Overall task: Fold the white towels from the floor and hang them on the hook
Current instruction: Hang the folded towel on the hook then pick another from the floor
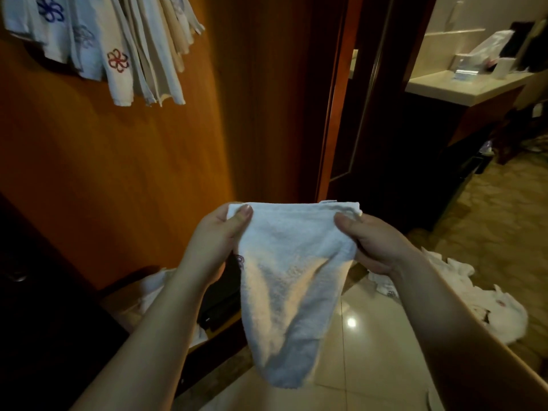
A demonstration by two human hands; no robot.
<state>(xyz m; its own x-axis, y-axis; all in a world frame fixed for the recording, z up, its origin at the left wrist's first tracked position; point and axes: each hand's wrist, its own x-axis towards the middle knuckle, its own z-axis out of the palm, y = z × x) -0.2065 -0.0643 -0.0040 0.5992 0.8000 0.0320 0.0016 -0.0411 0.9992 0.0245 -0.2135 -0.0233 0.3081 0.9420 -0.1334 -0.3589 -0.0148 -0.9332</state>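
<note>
- Left hand (218,235) and right hand (375,241) pinch the white towel's (292,280) top corners.
- It hangs, apparently folded.
- More towels (462,292) lie on the floor (370,351).

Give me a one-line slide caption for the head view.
Both hands hold a white towel by its top corners below hung towels.

A warm orange-brown wooden wall panel (142,161) fills the left side, meeting a dark brown wooden door frame (341,120). Glossy cream floor tiles (370,336) catch a small bright reflection of a light (its source out of view). At the upper right stands a pale stone vanity surface (462,84) over a dark cabinet (430,161)
</note>
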